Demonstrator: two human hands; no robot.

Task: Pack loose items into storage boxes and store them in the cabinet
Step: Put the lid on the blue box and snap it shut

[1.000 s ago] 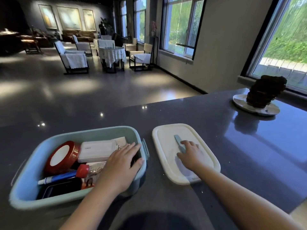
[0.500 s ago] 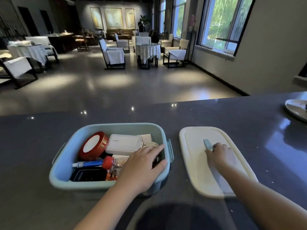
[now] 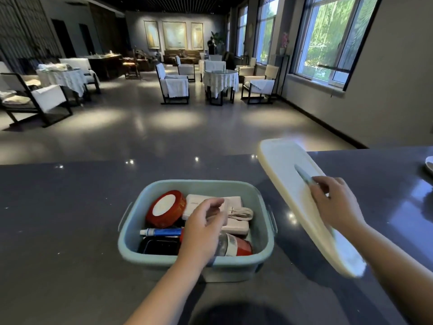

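Right hand point(image 3: 334, 202): fingers curled round the pale blue handle point(image 3: 304, 175) on top of the white lid point(image 3: 284, 174), gripping it. Lid is off the counter, tilted, far end raised and near end low, motion-blurred, hanging just right of the box. Left hand point(image 3: 202, 228): fingers loosely curled over the open box, thumb and fingertips near each other but nothing visibly between them; can't tell if it touches the contents below. Light blue storage box point(image 3: 131, 245) sits on the dark counter point(image 3: 58, 231), uncovered, side latch tabs visible on both ends. Inside: round red tin with white top point(image 3: 165, 208) at the back left, leaning; white power bank point(image 3: 199, 202) just right of it, partly under the hand; white charger with coiled cable point(image 3: 239, 215) toward the right wall; blue-and-white tube point(image 3: 159, 231) lying across the middle; black flat case point(image 3: 157, 245) at the front left; clear bottle with red cap point(image 3: 234, 247) lying at the front right. White plate point(image 3: 429, 164) at the counter's far right edge, mostly cut off. Behind the counter: lounge with cloth-covered tables point(image 3: 220, 79) and chairs, windows point(image 3: 328, 41) along the right wall.
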